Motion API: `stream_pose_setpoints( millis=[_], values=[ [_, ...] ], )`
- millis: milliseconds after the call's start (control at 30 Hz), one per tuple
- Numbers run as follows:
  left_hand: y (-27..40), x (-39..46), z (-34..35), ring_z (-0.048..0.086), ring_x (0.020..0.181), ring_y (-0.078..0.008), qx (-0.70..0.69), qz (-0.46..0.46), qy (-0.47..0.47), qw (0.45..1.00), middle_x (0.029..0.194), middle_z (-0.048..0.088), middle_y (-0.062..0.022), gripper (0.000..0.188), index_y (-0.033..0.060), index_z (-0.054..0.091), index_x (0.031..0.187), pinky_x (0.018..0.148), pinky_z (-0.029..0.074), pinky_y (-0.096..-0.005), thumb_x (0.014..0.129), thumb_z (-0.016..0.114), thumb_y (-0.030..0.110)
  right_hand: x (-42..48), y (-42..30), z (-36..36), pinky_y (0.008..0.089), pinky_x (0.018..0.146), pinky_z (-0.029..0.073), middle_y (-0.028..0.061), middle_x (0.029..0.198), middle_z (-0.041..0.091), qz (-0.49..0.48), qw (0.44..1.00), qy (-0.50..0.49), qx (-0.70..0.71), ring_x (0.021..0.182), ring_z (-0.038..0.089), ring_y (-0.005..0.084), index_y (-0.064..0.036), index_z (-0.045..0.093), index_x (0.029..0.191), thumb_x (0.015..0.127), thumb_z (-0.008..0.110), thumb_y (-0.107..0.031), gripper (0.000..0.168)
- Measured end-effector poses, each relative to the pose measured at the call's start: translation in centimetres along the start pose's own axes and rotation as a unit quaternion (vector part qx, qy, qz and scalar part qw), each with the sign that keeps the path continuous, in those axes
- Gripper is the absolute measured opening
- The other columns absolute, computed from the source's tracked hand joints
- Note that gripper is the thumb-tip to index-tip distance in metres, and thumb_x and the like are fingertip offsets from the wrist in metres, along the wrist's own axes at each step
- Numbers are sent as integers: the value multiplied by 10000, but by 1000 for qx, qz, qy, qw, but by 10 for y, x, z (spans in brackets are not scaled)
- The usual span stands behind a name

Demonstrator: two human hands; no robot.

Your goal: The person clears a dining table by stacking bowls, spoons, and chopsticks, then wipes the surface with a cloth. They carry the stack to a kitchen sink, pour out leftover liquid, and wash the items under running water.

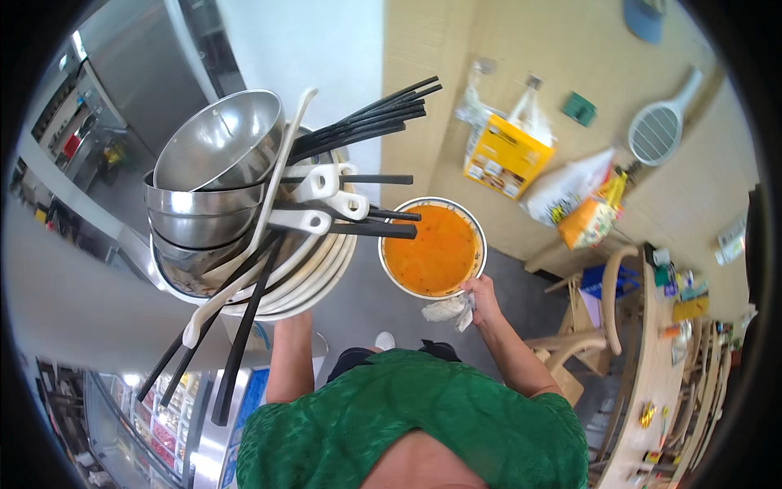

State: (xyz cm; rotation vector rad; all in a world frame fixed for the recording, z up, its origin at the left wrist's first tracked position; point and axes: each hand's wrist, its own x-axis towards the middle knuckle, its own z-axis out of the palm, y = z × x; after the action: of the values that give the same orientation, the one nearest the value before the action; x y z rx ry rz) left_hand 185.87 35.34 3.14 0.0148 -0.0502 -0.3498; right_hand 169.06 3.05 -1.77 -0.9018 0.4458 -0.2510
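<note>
My left hand [295,319], mostly hidden, supports a tall stack of white bowls [333,275] from below. Nested on top are several stainless steel bowls [204,214], the uppermost one [223,140] tilted. White long-handled spoons [281,171] and black chopsticks [366,119] lie across the stack and stick out on both sides. My right hand [484,299] grips the rim of a patterned white bowl [481,244], which holds orange soup [431,250]. A crumpled white cloth or tissue [449,310] is pinched in that same hand, below the rim.
Bags, including a yellow one [510,156], and a racket-shaped swatter [657,131] hang on the wooden wall. Wooden chairs [611,299] and a long cluttered table [635,415] stand at right. On the left are a doorway into a kitchen [116,153] and a glass food display [156,422].
</note>
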Motion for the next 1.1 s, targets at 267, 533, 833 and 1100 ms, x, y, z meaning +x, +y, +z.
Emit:
stream_pose_setpoints(
  millis=[267, 533, 833, 1100],
  values=[
    [59, 184, -24, 452, 1102, -289, -1, 80, -7, 997, 1219, 491, -123, 353, 32, 507, 1167, 899, 376, -480, 893, 497, 255, 240, 4, 104, 351, 699, 521, 115, 888, 595, 46, 997, -62, -26, 748, 607, 225, 59, 517, 1029, 643, 519, 25, 387],
    [127, 289, -51, 456, 1093, -283, 11, 246, 16, 969, 1210, 495, -119, 348, 34, 506, 1165, 891, 388, -467, 892, 499, 249, 449, 31, 206, 340, 719, 516, 123, 923, 601, 150, 969, -180, -82, 783, 609, 222, 48, 521, 1060, 650, 511, 28, 411],
    [217, 395, -75, 461, 1083, -276, 24, 328, 53, 943, 1199, 500, -115, 343, 35, 504, 1164, 881, 402, -452, 891, 501, 243, 610, 89, 313, 334, 722, 516, 115, 914, 602, 206, 952, -214, -74, 774, 607, 225, 50, 524, 1054, 657, 521, -6, 400],
    [329, 460, -99, 465, 1075, -270, 13, 350, 66, 934, 1189, 504, -111, 339, 36, 503, 1163, 873, 414, -438, 891, 503, 237, 724, 175, 422, 363, 696, 536, 132, 878, 631, 198, 954, -216, -62, 728, 630, 250, 68, 574, 956, 651, 521, -24, 323]
  ],
)
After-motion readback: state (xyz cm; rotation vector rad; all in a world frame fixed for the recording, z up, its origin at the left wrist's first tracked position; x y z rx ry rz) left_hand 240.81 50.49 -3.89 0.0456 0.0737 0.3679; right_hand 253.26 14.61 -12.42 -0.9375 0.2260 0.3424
